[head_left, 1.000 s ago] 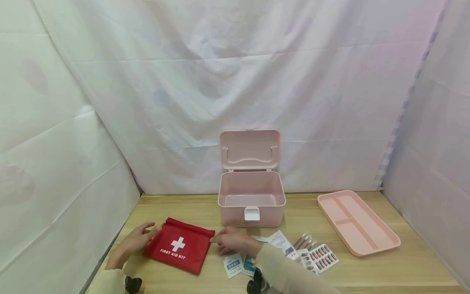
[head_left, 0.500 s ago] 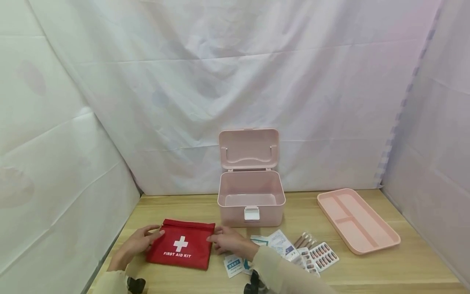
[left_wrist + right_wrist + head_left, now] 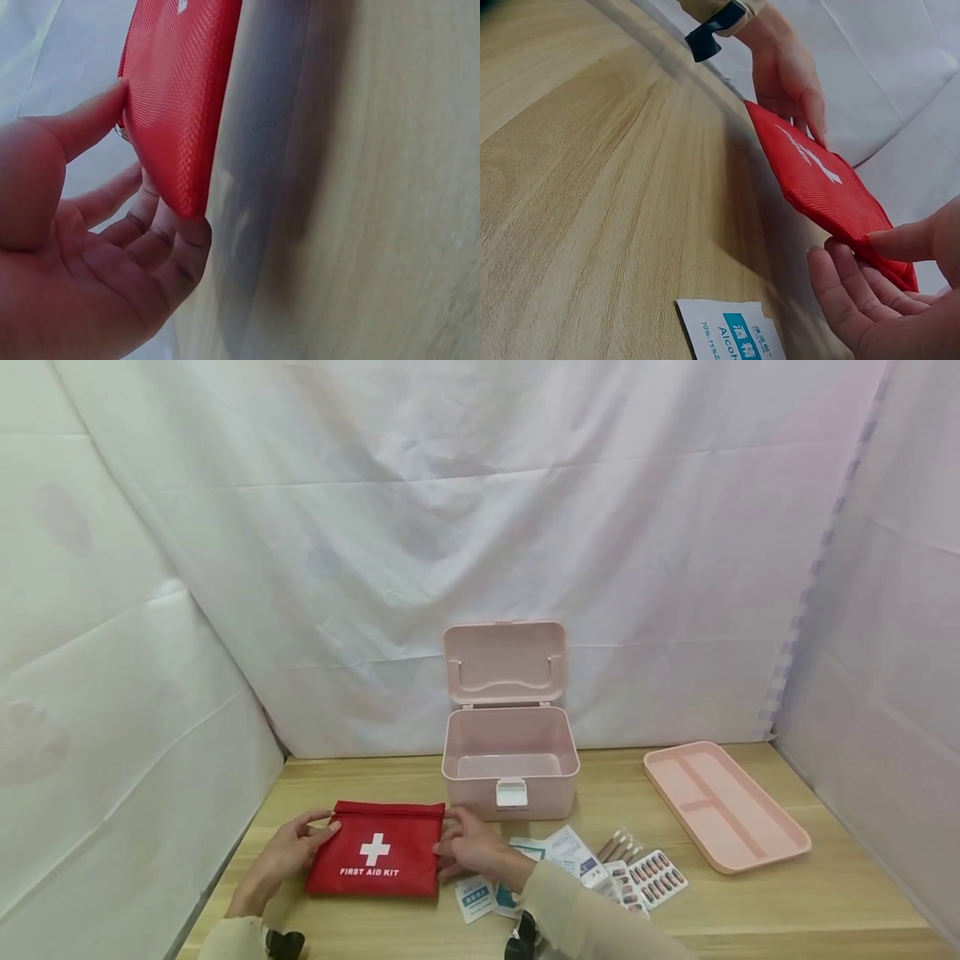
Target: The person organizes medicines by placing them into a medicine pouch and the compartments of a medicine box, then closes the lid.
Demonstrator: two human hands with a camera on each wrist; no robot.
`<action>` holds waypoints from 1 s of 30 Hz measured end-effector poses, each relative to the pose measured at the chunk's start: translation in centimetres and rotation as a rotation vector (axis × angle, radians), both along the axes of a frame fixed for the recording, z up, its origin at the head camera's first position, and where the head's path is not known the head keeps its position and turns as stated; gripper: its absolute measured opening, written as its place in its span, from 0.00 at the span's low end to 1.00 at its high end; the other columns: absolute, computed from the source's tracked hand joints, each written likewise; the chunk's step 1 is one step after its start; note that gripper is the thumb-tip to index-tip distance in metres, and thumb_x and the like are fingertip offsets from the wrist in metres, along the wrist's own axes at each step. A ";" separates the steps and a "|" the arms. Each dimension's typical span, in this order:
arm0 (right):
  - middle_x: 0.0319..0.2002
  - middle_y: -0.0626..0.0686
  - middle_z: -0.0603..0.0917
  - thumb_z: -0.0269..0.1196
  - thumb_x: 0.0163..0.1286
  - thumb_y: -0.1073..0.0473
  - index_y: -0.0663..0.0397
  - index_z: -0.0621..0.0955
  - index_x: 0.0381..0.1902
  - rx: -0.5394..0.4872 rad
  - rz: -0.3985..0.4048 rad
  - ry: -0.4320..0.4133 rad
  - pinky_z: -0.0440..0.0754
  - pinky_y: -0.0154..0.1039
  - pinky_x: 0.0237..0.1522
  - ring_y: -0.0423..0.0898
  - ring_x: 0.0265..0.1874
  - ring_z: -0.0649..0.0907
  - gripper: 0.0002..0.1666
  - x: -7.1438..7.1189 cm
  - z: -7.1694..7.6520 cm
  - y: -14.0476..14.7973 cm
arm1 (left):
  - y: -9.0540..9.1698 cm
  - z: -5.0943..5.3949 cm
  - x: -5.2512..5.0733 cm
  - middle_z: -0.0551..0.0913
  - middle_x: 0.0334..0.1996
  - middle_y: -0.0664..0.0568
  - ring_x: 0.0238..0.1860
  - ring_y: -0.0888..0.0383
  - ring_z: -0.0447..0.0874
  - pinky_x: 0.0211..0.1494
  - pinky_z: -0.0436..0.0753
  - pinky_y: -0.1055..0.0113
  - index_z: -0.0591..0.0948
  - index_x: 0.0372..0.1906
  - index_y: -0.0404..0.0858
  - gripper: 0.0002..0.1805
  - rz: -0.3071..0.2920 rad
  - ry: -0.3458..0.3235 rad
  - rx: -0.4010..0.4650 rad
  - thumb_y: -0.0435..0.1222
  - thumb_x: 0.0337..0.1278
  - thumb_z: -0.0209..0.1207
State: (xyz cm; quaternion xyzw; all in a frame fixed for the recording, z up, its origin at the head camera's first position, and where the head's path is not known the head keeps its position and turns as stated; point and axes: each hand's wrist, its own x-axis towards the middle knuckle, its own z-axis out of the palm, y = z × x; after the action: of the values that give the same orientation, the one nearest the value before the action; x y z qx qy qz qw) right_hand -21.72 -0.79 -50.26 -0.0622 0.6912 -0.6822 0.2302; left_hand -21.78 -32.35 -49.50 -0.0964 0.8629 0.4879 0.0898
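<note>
A red first aid kit pouch (image 3: 375, 852) with a white cross is held between both hands, slightly off the table, as the gap and shadow beneath it in the wrist views show. The left hand (image 3: 291, 850) pinches its left edge, thumb on top and fingers underneath; the left wrist view shows this grip (image 3: 97, 247) closely. At the right edge, the right hand (image 3: 474, 845) pinches the pouch the same way, its thumb pressing the top in the right wrist view. Close to the right hand lies a white and blue alcohol pad packet (image 3: 476, 898).
Behind the hands stands a pink box (image 3: 512, 768) with its lid raised. More packets (image 3: 573, 853), cotton swabs (image 3: 619, 845) and capsule blister packs (image 3: 657, 878) lie under and beside the right forearm. Farther right rests a pink divided tray (image 3: 726, 810). White cloth surrounds the wooden table (image 3: 825, 910).
The pouch, tilted one second ago, has turned level and shifted slightly right. Both hands have gone from lying at its edges to pinching it, and it has come up off the table.
</note>
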 end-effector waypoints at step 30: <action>0.36 0.56 0.81 0.64 0.58 0.77 0.60 0.76 0.46 0.144 0.007 0.308 0.84 0.46 0.32 0.49 0.31 0.82 0.18 -0.5 0.3 2.7 | 0.6 1.6 0.4 0.78 0.58 0.39 0.52 0.50 0.82 0.54 0.83 0.54 0.66 0.71 0.42 0.35 -0.109 0.144 0.079 0.53 0.66 0.60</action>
State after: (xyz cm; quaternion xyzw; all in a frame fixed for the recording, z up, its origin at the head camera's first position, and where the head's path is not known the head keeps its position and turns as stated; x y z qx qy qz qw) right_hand -22.25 1.91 -49.97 -0.1518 0.7653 -0.6124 0.1276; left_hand -21.37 -31.72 -47.87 -0.0105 0.8511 0.5218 0.0576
